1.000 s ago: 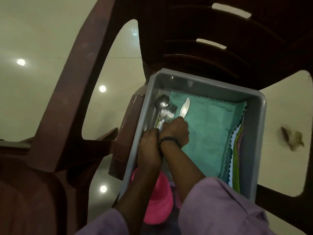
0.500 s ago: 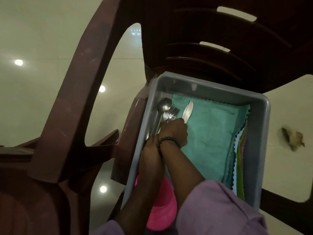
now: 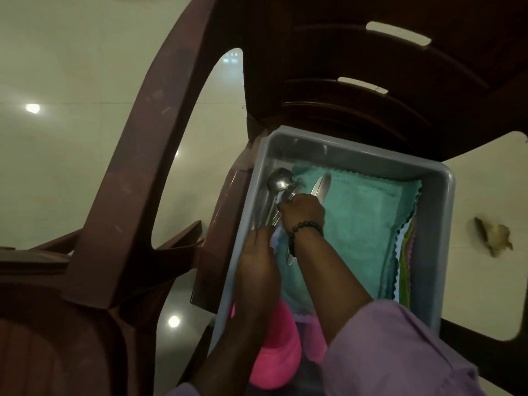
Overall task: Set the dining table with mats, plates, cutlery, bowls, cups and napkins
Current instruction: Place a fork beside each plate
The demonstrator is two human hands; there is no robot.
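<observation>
A grey plastic tub [image 3: 437, 218] rests on a dark brown chair. Inside lies a folded teal cloth [image 3: 357, 224] on a stack of coloured napkins [image 3: 405, 252]. My right hand [image 3: 303, 212] grips a bundle of steel cutlery [image 3: 283, 187]: spoons, forks and a knife whose blade [image 3: 321, 185] points away over the cloth. My left hand [image 3: 258, 252] lies at the tub's left side by the cutlery handles, fingers curled on a pale cloth edge. A pink cup [image 3: 277, 355] sits at the tub's near end, partly hidden by my arms.
A brown plastic chair [image 3: 357, 81] holds the tub; a second chair's arm and back [image 3: 123, 172] stand to the left. The shiny cream floor [image 3: 57, 138] lies all round. A brownish scrap [image 3: 493, 235] lies on the floor at the right.
My right hand has lifted the cutlery bundle a little and shifted it toward the tub's far end. The left hand stays by the handles.
</observation>
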